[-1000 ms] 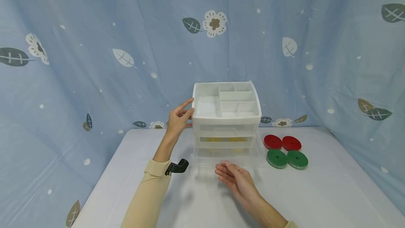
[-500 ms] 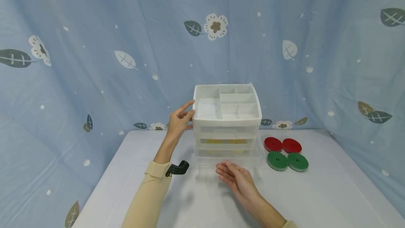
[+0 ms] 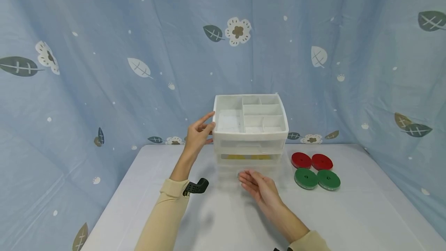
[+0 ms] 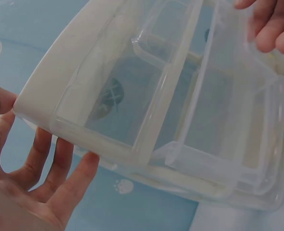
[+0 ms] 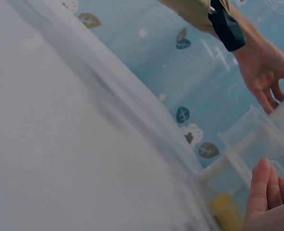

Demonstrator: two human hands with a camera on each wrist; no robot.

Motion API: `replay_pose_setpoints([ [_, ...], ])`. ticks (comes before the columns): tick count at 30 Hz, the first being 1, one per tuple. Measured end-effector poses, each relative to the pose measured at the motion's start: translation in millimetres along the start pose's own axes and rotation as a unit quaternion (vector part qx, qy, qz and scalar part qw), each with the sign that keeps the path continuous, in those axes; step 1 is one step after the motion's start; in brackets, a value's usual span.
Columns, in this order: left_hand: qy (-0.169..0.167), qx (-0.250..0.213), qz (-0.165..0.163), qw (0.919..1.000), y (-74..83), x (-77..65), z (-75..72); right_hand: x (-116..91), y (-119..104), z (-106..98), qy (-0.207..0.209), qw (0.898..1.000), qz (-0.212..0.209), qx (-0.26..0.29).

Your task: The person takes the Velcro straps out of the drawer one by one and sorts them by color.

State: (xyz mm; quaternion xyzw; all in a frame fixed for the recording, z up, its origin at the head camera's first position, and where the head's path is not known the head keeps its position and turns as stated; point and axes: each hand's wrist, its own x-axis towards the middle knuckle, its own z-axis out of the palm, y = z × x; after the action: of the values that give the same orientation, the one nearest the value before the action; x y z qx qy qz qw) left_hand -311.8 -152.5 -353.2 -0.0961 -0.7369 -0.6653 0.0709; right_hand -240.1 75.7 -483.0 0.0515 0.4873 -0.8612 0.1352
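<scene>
While the right hand (image 3: 262,191), just below and right of centre in the head view, holds nothing, fingers together and loosely extended, the drawer unit (image 3: 250,136) stands right at its fingertips, mid-frame; whether they touch is unclear. The left hand (image 3: 198,134), fingers spread, touches its left side. Green rolls (image 3: 306,178) lie right of centre, red rolls (image 3: 322,162) behind, with the curtain (image 3: 278,57) filling the frame's upper part.

Drawer unit (image 3: 249,135) on table (image 3: 369,208), 4 rolls (image 3: 305,181) to its right, curtain (image 3: 181,49) behind
</scene>
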Motion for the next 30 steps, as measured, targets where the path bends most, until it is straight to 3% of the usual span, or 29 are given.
replay_pose_setpoints([
  [12, -0.002, -0.001, 0.0, 1.0, -0.2, 0.6, 1.4, 27, -5, 2, 0.011, 1.0, -0.017, 0.009],
  [30, -0.004, -0.011, -0.006, 0.9999, 0.6, 2.0, -0.3, 42, -8, 6, 0.017, 0.999, -0.02, 0.029],
])
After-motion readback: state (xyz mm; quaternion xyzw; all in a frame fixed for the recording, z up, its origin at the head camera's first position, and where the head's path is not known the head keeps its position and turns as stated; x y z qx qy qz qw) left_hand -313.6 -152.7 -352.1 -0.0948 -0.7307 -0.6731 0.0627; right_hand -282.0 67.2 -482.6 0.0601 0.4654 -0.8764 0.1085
